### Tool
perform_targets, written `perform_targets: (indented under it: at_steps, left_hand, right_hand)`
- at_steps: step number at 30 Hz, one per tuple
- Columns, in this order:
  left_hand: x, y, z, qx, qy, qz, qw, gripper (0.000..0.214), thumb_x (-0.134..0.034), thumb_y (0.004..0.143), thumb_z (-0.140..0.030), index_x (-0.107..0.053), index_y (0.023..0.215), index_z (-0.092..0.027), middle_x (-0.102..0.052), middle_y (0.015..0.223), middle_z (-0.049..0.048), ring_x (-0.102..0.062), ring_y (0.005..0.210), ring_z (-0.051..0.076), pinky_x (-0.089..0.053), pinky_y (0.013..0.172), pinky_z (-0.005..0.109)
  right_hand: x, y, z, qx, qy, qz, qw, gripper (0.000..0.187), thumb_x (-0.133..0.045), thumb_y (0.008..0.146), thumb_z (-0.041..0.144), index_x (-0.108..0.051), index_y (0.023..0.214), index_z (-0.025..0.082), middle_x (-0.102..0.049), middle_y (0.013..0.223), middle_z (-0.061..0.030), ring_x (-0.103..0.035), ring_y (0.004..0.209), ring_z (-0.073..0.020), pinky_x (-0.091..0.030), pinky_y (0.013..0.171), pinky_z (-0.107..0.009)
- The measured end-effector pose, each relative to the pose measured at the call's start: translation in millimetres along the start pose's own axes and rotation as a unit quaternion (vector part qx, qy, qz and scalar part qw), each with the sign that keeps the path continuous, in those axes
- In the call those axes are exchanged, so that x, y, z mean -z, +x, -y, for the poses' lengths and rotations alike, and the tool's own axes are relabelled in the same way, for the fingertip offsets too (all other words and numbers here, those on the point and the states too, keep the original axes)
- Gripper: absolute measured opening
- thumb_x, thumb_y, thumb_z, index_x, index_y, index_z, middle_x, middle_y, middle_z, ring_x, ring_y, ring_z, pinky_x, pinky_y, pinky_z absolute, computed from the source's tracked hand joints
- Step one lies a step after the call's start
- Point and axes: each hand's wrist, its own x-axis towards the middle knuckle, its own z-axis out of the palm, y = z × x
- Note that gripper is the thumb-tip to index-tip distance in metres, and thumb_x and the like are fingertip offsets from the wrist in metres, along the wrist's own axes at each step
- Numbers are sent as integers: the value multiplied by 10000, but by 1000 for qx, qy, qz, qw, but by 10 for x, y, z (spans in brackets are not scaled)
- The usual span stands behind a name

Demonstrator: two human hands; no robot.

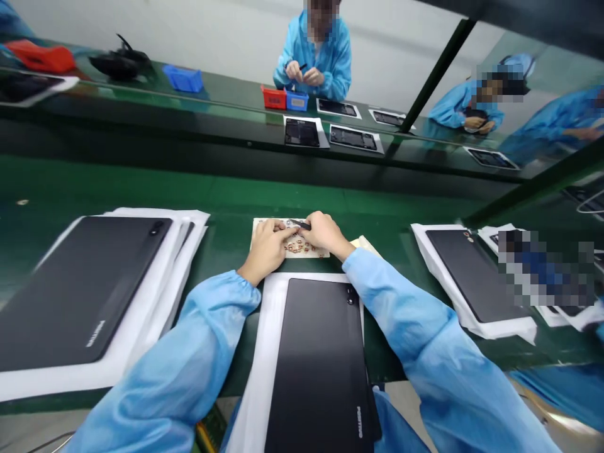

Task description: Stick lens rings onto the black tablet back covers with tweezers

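Observation:
Beyond a dark tablet [321, 352] lies a pale sheet of small brown-edged stickers [304, 247]. My left hand [270, 244] rests on the sheet's left part, its fingers stretched out flat. Pinched in my right hand [325, 231] is a pair of black tweezers [299, 223], the tips over the sheet's upper part near my left fingers. Whether a sticker is between the tips is too small to tell. The tablet lies back side up on a white foam sleeve [271, 327], below both wrists.
Another tablet [85, 283] tops a stack of white sleeves at the left. More sleeved tablets, one with its dark back [476, 274] up, lie at the right. Across the bench, a co-worker in blue [314, 56] sits behind red [274, 97] and blue bins [297, 100].

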Motion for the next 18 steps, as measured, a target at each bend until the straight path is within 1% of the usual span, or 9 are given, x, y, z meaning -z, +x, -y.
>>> perform_targets:
  at_steps: [2, 4, 8, 11, 12, 14, 16, 17, 18]
  left_hand:
    - [-15, -20, -20, 10, 5, 0, 1000, 519, -450, 928, -117, -702, 1328, -330, -562, 1229, 101, -494, 1140, 289, -420, 990, 447]
    - [-7, -24, -46, 14, 10, 5, 1000, 507, -470, 926, -137, -708, 1319, -352, -561, 1211, 100, -489, 1130, 294, -417, 972, 450]
    - [28, 5, -53, 9, 25, 21, 999, 468, -478, 911, -152, -734, 1272, -304, -564, 1197, 116, -492, 1115, 309, -421, 958, 459]
    - [66, 21, -49, -5, 30, 31, 999, 493, -451, 903, -139, -727, 1285, -280, -566, 1210, 129, -503, 1117, 320, -420, 979, 474]
    - [87, 11, -64, -11, 30, 33, 999, 517, -441, 901, -134, -705, 1325, -268, -564, 1228, 138, -505, 1128, 327, -416, 994, 483]
    - [146, -53, -140, -22, 25, 33, 999, 576, -423, 908, -134, -608, 1445, -227, -547, 1306, 163, -489, 1197, 350, -391, 1047, 507]
    - [223, -188, -277, -29, 12, 13, 999, 593, -399, 951, -164, -489, 1536, -187, -512, 1414, 176, -442, 1311, 359, -342, 1123, 509]
    - [262, -279, -362, -34, -1, 8, 999, 575, -387, 983, -198, -454, 1554, -180, -507, 1449, 171, -424, 1352, 351, -324, 1150, 497]
    - [296, -379, -450, -42, -17, 15, 999, 544, -385, 1015, -247, -448, 1551, -188, -522, 1458, 157, -429, 1366, 336, -323, 1161, 481]
  right_hand:
    - [-46, 60, 0, -5, -6, 6, 1000, 218, -678, 895, 381, -728, 957, 178, -749, 993, -139, -700, 929, -264, -475, 724, -302]
    - [-62, 63, -12, -14, -8, 13, 1000, 258, -693, 878, 400, -722, 988, 169, -748, 1011, -150, -703, 935, -279, -486, 722, -314]
    - [-42, 58, 34, -15, 5, 24, 1000, 290, -742, 844, 394, -712, 1007, 156, -748, 1025, -153, -706, 919, -279, -494, 706, -310]
    - [38, -58, 14, 7, 22, 10, 1000, 235, -702, 899, 373, -700, 1007, 165, -750, 1036, -121, -696, 928, -240, -496, 739, -291]
    - [74, -158, -34, 18, 28, -6, 999, 215, -673, 929, 367, -694, 1020, 173, -750, 1053, -105, -690, 952, -228, -499, 770, -289]
    - [133, -469, -205, 56, 67, -61, 994, 205, -630, 976, 363, -688, 1064, 187, -749, 1075, -74, -682, 976, -205, -506, 829, -291]
    - [145, -887, -452, 115, 151, -133, 973, 229, -651, 976, 380, -700, 1092, 190, -759, 1039, -55, -697, 918, -190, -532, 826, -294]
    - [125, -1108, -587, 137, 198, -161, 957, 246, -670, 968, 377, -706, 1127, 193, -764, 1040, -53, -708, 899, -187, -551, 813, -295]
    - [85, -1319, -717, 150, 217, -178, 948, 199, -666, 972, 338, -724, 1109, 205, -769, 1020, -48, -716, 883, -183, -563, 802, -296]
